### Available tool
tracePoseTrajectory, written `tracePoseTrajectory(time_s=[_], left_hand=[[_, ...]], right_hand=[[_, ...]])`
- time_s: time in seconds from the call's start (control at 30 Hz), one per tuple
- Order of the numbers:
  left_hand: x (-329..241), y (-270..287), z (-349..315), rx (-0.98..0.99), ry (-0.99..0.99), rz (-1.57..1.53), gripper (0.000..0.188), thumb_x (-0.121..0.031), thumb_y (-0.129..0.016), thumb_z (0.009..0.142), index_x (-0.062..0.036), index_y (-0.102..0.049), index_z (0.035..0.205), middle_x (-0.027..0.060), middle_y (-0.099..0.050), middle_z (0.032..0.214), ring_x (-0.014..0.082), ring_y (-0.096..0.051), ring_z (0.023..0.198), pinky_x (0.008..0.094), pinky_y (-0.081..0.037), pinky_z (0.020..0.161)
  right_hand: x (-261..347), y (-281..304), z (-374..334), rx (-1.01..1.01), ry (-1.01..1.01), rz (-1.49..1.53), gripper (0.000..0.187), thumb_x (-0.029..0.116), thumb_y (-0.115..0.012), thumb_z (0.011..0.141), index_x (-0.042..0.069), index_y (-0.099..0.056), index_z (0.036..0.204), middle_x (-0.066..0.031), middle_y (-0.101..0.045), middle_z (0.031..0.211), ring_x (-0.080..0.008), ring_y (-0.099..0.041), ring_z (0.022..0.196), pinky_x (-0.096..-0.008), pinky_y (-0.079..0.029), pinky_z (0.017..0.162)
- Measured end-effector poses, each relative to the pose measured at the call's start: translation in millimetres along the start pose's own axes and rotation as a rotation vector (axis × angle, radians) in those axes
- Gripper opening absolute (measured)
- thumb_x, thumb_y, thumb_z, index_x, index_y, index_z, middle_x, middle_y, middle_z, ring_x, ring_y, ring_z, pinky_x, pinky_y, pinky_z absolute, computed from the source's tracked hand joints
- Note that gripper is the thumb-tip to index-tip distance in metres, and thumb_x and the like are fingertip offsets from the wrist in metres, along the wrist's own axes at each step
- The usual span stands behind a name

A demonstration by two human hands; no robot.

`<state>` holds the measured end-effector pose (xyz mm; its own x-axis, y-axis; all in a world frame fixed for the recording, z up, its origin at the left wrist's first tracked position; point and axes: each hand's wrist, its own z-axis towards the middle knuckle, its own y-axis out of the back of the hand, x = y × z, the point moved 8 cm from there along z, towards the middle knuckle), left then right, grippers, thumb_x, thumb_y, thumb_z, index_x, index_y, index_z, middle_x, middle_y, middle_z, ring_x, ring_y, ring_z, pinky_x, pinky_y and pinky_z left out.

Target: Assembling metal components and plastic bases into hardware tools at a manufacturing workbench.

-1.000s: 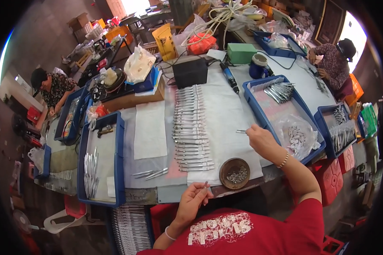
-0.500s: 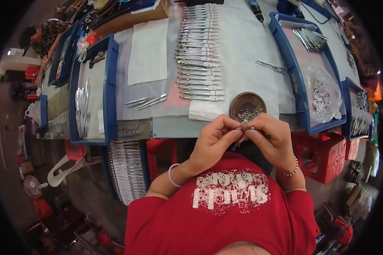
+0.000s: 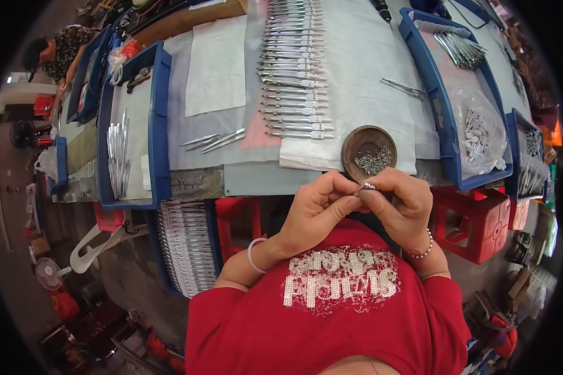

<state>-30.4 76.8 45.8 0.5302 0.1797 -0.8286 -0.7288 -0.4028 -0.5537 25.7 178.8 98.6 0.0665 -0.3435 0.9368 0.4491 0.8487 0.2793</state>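
Observation:
At the table's front edge my left hand (image 3: 319, 209) and my right hand (image 3: 401, 205) meet, thumbs and forefingers pinched together. Between the fingertips shows a small shiny metal piece (image 3: 368, 185); its lower part and exact kind are hidden. Just beyond the fingers sits a round brown bowl (image 3: 353, 147) with many tiny metal parts (image 3: 374, 164) in it. Left of the bowl, a long row of slim silver metal tools (image 3: 298, 119) with pale flat ends runs away from me on the white table covering.
A blue tray (image 3: 436, 103) on the right holds metal rods (image 3: 460, 50) and a plastic bag (image 3: 480, 131) of small parts. Another blue tray (image 3: 161, 125) stands left, with thin rods (image 3: 118, 150). Several loose rods (image 3: 224, 141) lie between. A red stool (image 3: 481, 228) is below the table.
My hands stay together, the fingertips drawn slightly closer and a bit to the right. The view has shifted a little, so the table things appear moved.

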Motion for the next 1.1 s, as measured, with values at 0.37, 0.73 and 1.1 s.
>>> tracePoseTrajectory(time_s=[0.37,0.73,1.1], left_hand=[[7.7,-1.2,-3.7,0.018,0.081,0.183,0.011,-0.007,-0.055,0.091,0.0027,-0.052,0.095,0.0064,-0.064,0.082,0.0082,-0.061,0.079,0.0208,-0.05,0.069],[34.7,6.7,5.2,-0.002,0.321,0.059,0.011,-0.008,-0.053,0.091,0.0015,-0.049,0.09,0.0107,-0.064,0.082,0.0148,-0.064,0.077,0.024,-0.052,0.066],[44.8,16.9,18.6,-0.028,0.531,0.004,0.019,-0.015,-0.061,0.087,-0.001,-0.049,0.094,0.0143,-0.065,0.083,0.0194,-0.066,0.072,0.0272,-0.054,0.061]], right_hand=[[-9.7,-2.1,-6.4,0.043,-0.086,-0.01,0.007,0.003,-0.067,0.077,0.0,-0.063,0.081,-0.0079,-0.061,0.066,-0.0135,-0.059,0.057,-0.0228,-0.044,0.05],[-59.2,-10.7,-16.3,0.041,-0.52,0.381,0.01,0.004,-0.061,0.084,-0.002,-0.058,0.077,-0.0024,-0.059,0.066,-0.0061,-0.055,0.055,-0.0189,-0.045,0.048],[-107.2,-19.5,-16.0,0.025,-0.74,0.574,0.017,0.014,-0.063,0.083,0.007,-0.056,0.07,0.0036,-0.05,0.058,-0.0017,-0.04,0.045,-0.0174,-0.025,0.039]])
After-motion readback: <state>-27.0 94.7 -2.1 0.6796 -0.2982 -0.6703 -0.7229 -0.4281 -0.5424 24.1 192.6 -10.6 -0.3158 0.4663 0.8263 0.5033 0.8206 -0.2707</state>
